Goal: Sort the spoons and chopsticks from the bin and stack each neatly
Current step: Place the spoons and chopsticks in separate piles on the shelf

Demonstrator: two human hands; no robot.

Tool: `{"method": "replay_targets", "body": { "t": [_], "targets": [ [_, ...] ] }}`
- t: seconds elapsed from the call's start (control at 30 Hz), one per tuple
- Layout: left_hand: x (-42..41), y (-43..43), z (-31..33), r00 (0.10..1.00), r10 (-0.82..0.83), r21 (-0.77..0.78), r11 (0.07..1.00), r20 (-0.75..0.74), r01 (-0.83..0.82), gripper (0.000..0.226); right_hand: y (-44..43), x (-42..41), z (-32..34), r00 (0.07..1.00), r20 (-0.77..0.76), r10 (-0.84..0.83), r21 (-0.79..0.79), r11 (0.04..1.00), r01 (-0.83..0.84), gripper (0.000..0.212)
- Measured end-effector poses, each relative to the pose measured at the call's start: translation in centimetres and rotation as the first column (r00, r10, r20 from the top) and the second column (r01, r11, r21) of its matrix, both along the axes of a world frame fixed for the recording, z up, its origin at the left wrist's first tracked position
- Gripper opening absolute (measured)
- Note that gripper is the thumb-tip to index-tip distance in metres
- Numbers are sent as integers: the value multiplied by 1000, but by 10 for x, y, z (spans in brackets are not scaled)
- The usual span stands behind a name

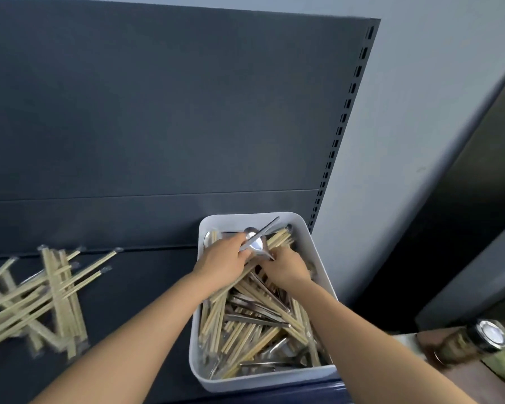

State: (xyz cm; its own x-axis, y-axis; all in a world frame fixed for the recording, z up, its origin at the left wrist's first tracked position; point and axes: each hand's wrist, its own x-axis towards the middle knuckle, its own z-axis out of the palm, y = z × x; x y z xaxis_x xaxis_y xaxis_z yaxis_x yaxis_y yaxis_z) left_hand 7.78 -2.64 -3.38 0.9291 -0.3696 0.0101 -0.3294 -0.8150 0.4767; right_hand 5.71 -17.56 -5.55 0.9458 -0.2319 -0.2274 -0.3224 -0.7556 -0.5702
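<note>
We have both hands in the far end of the white bin point(318, 243), which sits on the dark shelf point(134, 287) at its right end. Our left hand point(222, 259) grips a metal spoon point(263, 231), whose handle slants up and right over the heap towards the bin's far rim. Our right hand point(286, 268) lies just beside the left, fingers curled down among the chopsticks in the bin point(245, 330), touching the shiny bowl between the two hands; we cannot tell whether it grasps anything. We count one bin and one spoon lifted clear; more grey spoon handles lie mixed through the heap, tangled and too blurred to number. The chopsticks there are too many to count as well. Well to the left of our hands, a loose pile of sorted chopsticks point(41, 295) lies crisscrossed on the shelf, blurred beyond counting. One lidded jar point(478, 342) stands right of the bin.
</note>
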Motion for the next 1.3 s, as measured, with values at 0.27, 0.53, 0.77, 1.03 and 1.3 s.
{"method": "replay_targets", "body": {
  "t": [0.27, 0.53, 0.77, 1.03, 1.3],
  "targets": [
    [-18, -14, 4, 970, 222, -387, 890, -97, -242, 28, -5, -24, 11, 965, 224, -138, 543, 839, -6, 18],
    [-61, -13, 20, 885, 378, -765, 473, -273, -438, 30, 38, -60, 37, 934, 355, -43, 660, 719, -217, 23],
    [-107, 51, 30, 782, 528, -839, 214, -332, -500, 31, 109, -92, 43, 872, 460, 166, 572, 696, -434, 29],
    [-163, 179, 21, 612, 698, -798, 97, -371, -595, 34, 234, -121, 32, 814, 435, 385, 542, 611, -578, 25],
    [-218, 347, 4, 506, 798, -703, 153, -327, -695, 34, 408, -162, 24, 815, 385, 434, 571, 581, -579, 21]
  ]
}}
